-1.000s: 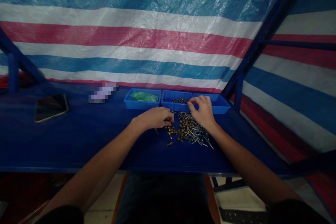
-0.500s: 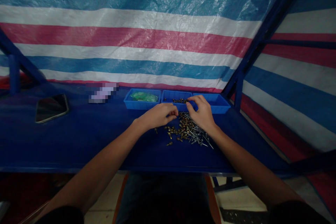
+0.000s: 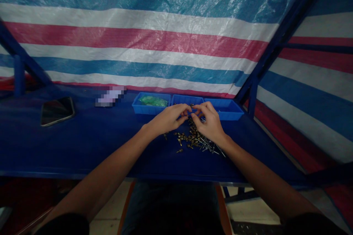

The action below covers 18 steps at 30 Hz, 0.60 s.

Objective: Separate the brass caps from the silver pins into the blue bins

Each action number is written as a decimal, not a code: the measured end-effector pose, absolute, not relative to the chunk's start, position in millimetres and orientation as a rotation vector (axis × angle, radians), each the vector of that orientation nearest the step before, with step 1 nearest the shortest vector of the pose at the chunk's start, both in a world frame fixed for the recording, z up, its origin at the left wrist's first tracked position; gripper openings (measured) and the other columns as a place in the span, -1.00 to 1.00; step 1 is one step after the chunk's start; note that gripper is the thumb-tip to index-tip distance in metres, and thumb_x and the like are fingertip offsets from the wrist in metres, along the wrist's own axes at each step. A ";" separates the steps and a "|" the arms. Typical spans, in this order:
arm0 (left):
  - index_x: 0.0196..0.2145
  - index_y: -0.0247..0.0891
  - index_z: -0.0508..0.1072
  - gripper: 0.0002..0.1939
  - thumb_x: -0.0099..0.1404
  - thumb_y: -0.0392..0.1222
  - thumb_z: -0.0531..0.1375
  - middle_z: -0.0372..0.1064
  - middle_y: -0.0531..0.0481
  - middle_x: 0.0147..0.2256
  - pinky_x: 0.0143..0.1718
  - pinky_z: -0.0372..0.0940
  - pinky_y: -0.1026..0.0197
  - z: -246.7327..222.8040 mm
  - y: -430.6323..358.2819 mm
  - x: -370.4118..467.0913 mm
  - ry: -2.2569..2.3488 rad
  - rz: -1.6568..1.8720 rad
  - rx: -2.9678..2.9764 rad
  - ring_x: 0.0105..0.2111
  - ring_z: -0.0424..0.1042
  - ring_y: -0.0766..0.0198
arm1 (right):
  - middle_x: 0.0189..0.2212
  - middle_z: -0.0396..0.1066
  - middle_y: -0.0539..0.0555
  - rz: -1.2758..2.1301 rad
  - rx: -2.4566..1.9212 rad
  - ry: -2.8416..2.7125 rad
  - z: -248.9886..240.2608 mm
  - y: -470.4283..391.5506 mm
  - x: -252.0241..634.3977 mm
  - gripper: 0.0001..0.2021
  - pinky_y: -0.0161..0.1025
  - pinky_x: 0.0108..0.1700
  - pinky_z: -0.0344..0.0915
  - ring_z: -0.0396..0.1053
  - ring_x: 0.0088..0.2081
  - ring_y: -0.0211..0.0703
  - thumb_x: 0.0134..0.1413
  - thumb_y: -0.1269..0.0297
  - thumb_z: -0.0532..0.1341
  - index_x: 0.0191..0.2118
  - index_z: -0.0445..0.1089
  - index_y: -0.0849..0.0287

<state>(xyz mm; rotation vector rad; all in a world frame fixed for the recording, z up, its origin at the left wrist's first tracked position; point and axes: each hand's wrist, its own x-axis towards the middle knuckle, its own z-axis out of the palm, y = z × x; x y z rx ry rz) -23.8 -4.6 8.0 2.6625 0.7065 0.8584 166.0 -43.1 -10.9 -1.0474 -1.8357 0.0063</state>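
Note:
My left hand (image 3: 171, 119) and my right hand (image 3: 210, 122) meet fingertip to fingertip above the front of the middle blue bin (image 3: 187, 99). The left thumb and fingers are pinched together; whatever small piece they hold is too small to make out. My right hand's fingers are curled with the thumb close to the left fingertips, and its contents cannot be made out either. Under the hands lies a pile of small brass-coloured metal pieces (image 3: 191, 137). Thin silver pins (image 3: 211, 146) lie at its right side, partly under the right hand.
A left bin (image 3: 151, 109) holds green plastic-looking material. To the right stands another blue bin (image 3: 230, 115). A phone (image 3: 57, 111) and a blurred pale item (image 3: 110, 96) lie on the blue table (image 3: 96, 143). Striped sheeting and blue frame bars enclose the back and right.
My right hand has come back from the middle bin toward the left hand, and their fingertips now meet. The left hand has shifted slightly right and up. The view has turned slightly.

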 end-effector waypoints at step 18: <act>-0.12 -0.26 0.26 -0.83 0.32 -0.31 0.09 0.39 -0.04 -0.23 -0.19 0.32 0.23 9.6 -8.7 -20.1 0.693 0.944 2.574 -0.24 0.43 0.29 | -0.38 0.32 0.04 0.007 -0.996 -2.025 -10.9 -40.2 171.0 -0.93 -0.20 -0.24 0.29 0.34 -0.30 -0.14 0.14 0.37 0.13 -0.27 0.34 0.11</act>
